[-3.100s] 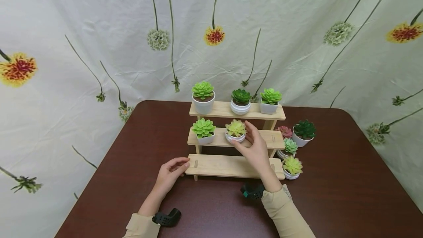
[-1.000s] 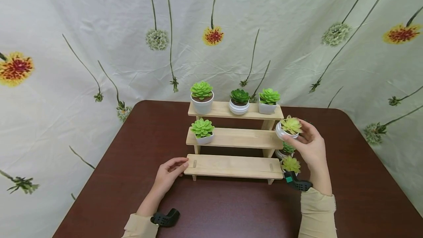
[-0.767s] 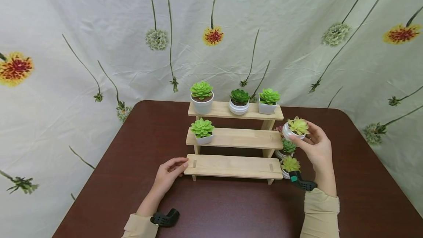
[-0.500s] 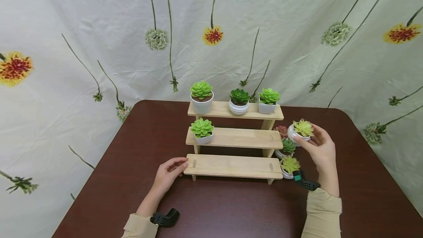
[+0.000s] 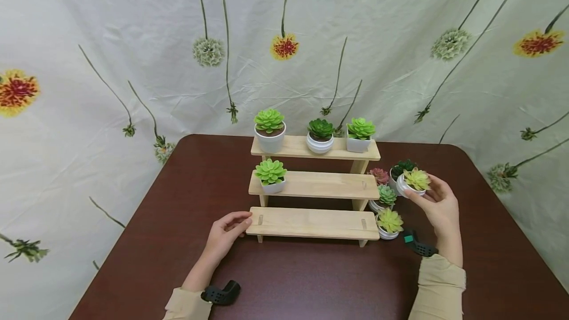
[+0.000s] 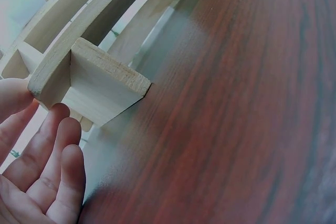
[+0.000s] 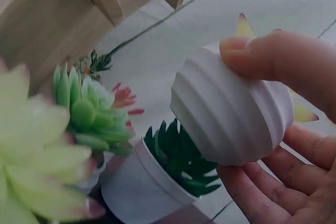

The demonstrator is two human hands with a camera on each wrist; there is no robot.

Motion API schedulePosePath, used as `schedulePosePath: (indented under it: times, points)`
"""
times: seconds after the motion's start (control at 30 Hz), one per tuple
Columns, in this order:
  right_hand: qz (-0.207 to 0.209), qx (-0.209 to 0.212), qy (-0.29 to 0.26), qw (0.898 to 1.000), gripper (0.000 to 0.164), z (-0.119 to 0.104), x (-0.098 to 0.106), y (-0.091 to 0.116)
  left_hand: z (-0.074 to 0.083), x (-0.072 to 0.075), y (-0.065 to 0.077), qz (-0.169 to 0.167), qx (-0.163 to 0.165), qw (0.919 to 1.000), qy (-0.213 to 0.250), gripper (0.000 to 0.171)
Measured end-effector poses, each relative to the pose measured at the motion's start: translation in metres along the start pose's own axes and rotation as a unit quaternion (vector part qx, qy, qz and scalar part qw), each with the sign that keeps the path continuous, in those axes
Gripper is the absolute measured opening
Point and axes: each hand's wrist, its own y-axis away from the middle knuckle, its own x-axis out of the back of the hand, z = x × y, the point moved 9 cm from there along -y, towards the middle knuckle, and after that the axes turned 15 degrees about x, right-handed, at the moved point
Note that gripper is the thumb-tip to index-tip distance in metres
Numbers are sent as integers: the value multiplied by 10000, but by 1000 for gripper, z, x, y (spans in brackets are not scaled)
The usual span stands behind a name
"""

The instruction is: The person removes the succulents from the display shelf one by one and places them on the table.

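Observation:
In the head view my right hand (image 5: 445,207) holds a yellow-green potted succulent (image 5: 417,180) in the air, right of the stand. Its ribbed white pot (image 7: 226,111) sits between thumb and fingers in the right wrist view, tilted. Behind it a dark green succulent (image 7: 181,161) in a plain white pot is partly hidden. My left hand (image 5: 225,235) pinches the left end of the lowest board of a three-tier wooden shelf stand (image 5: 311,222). In the left wrist view the fingertips (image 6: 60,113) curl under that board's corner.
On the top board stand three green succulents, one a dark green succulent (image 5: 321,130). A light green succulent (image 5: 271,172) occupies the middle board's left end. Beside the stand's right side cluster a pink succulent (image 5: 379,176), a pale green succulent (image 5: 386,194) and a yellow-green succulent (image 5: 389,221).
My right hand took the yellow-green succulent off the middle board and carried it right, past the stand, then slightly down. My left hand stays at the lowest board's end.

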Motion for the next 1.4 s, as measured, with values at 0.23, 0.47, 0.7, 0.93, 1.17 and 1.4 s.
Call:
schedulePosePath:
  times: [0.23,0.47,0.7,0.93,1.17,1.4]
  points:
    - [-221,-221,-98,9995,75,-8,7,12,-3,1,-2,45,-139,9999,5,25]
    - [-340,-334,67,9988,76,-2,8,19,-2,1,-2,56,-143,9999,-22,24]
    - [-477,-595,103,9970,76,-27,5,27,-2,1,-1,30,-137,9999,12,26]
    - [-561,-816,123,9950,76,-41,0,32,-3,0,-2,10,-163,9999,-39,24]
    - [-665,-895,98,9937,77,-31,-3,34,-4,1,-2,47,-101,9999,-31,23]
    - [-633,-891,90,9940,76,-25,-6,35,-4,0,-2,26,-55,10000,-21,24]
